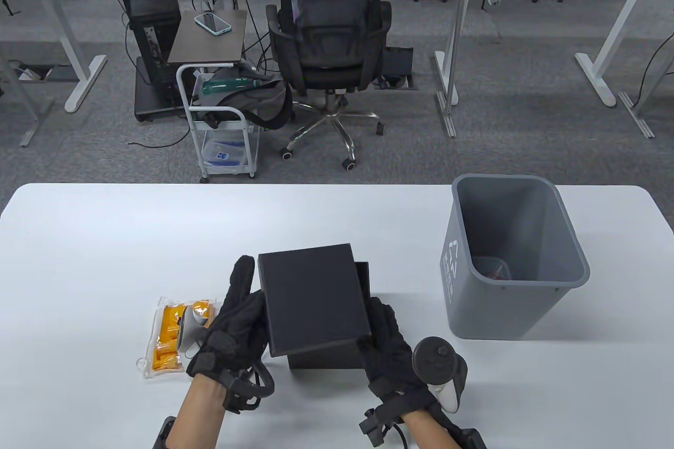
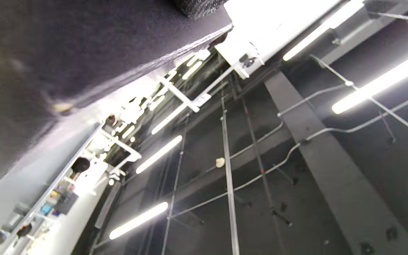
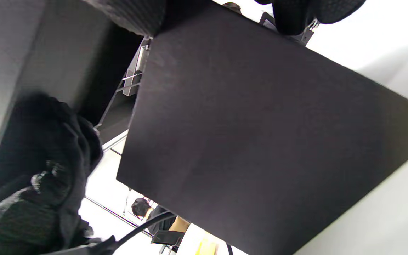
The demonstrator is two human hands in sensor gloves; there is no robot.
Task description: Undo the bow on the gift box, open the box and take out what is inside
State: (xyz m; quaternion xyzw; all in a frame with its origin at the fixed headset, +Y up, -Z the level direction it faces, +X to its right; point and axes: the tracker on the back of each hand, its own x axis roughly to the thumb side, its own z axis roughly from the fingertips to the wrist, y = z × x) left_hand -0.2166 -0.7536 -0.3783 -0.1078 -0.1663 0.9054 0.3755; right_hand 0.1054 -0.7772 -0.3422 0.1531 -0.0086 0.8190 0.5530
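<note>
Resting skewed over the black box [image 1: 337,354], near table [image 1: 105,238] edge: black lid [image 1: 313,299], box contents hidden. Left hand [image 1: 234,325] and right hand [image 1: 389,346] grip opposite lid edges, fingers seemingly curled underneath. Grey bin [image 1: 513,259] holds something small, indistinct.

On the white tabletop [image 1: 105,238] both gloved hands hold a black lid [image 1: 313,299] tilted above the black box [image 1: 337,354], slightly off to 11 o'clock of it. The left hand [image 1: 237,320] grips the lid's 9 o'clock edge, the right hand [image 1: 387,343] its 4 o'clock corner. An orange packet [image 1: 171,336] lies at the box's 9 o'clock, a grey bin [image 1: 505,254] at 2 o'clock.
</note>
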